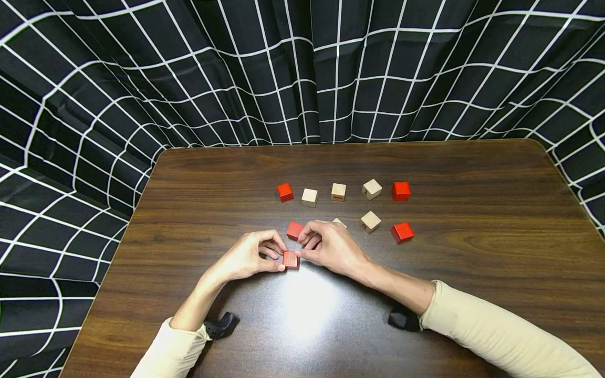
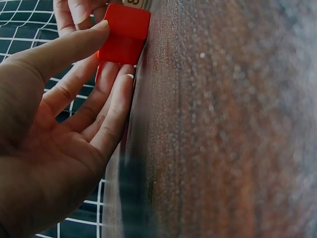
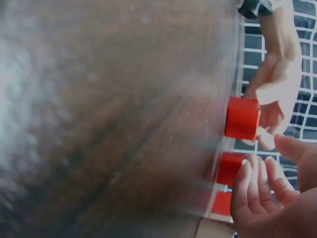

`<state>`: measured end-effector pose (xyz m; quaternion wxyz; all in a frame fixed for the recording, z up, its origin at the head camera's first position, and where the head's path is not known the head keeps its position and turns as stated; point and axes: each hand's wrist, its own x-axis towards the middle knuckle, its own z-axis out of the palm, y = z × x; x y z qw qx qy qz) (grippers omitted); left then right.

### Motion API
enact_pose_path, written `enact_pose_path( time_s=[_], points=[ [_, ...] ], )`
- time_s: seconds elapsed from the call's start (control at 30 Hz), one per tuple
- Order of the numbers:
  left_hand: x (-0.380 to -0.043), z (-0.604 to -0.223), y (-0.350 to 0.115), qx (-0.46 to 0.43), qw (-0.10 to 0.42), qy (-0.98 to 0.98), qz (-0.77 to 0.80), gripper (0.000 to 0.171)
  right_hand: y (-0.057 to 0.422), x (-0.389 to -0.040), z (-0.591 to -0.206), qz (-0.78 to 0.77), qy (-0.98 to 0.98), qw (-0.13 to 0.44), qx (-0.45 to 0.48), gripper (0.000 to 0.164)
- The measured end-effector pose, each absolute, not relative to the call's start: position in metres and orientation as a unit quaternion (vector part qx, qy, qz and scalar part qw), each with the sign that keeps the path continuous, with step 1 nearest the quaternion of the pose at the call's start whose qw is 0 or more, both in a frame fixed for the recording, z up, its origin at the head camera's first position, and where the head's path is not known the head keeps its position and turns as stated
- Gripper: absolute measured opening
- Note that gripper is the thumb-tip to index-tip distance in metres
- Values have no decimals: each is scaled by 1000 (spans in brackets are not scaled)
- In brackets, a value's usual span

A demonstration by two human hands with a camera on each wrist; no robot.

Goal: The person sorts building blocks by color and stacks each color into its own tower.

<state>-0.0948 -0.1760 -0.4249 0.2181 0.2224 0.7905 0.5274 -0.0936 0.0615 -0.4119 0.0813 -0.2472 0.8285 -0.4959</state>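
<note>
My left hand (image 1: pixel 248 255) pinches a red cube (image 1: pixel 290 260) between thumb and fingers, low over the table's near middle. In the left wrist view the thumb lies against one side of this red cube (image 2: pixel 126 34), with other fingers below and behind it. My right hand (image 1: pixel 337 249) is at the cube's right side, its thumb tip right at the edge and its fingers loosely bent. Just beyond, another red cube (image 1: pixel 294 230) stands beside the right fingertips. A pale wooden cube (image 1: pixel 338 222) is mostly hidden behind the right hand.
Farther back stand a red cube (image 1: pixel 285 192), several pale wooden cubes (image 1: pixel 338 192) and a red cube (image 1: pixel 401 191) at the right end. Nearer are a wooden cube (image 1: pixel 370 222) and a red cube (image 1: pixel 402 232). A black grid curtain (image 1: pixel 312 79) hangs behind the brown table (image 1: pixel 472 210).
</note>
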Motion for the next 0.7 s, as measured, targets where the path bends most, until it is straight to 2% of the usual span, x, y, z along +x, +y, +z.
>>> enact_pose_path(
  time_s=[0.37, 0.7],
  points=[
    [-94, -419, -175, 209, 227, 797, 520, 29, 66, -107, -406, -507, 827, 62, -232, 22],
    [-95, -423, -177, 212, 226, 797, 519, 29, 60, -111, -410, -506, 829, 34, -235, 31]
  ],
)
